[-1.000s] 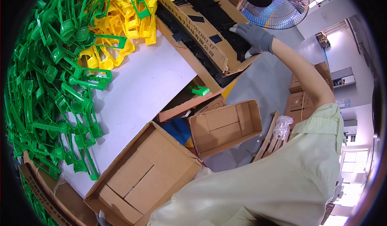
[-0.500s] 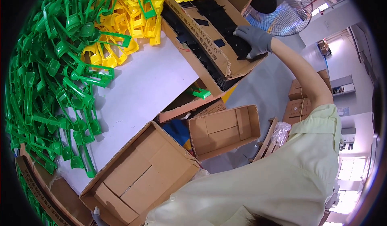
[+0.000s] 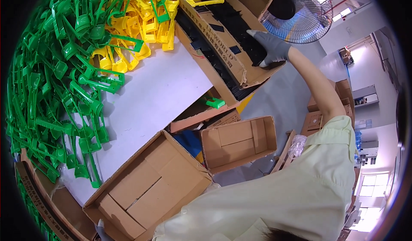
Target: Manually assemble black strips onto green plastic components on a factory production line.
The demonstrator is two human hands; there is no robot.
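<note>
My right hand (image 3: 275, 47), in a grey glove, reaches to the far right end of a cardboard box of black parts (image 3: 231, 19). Its thumb and fingers are spread wide around the end of the dark pile; no part is seen lifted in it. Of my left hand (image 3: 101, 231), only gloved fingertips show at the bottom edge, beside the near left corner of an open cardboard box (image 3: 156, 183) with a bare inside. Whether they grip its wall is hidden. A yellow plastic frame (image 3: 206, 1) lies across the top of the black parts.
Green plastic parts (image 3: 56, 86) heap up on the left of the white table (image 3: 150, 90), with yellow parts (image 3: 148, 24) behind. A smaller cardboard box (image 3: 240, 142) stands right of the near box. One green piece (image 3: 214, 102) sits below the table edge. A caged fan (image 3: 296, 11) stands far right.
My right hand has opened a little wider at the end of the black parts. The view has shifted slightly; the boxes and heaps stay as they were.
</note>
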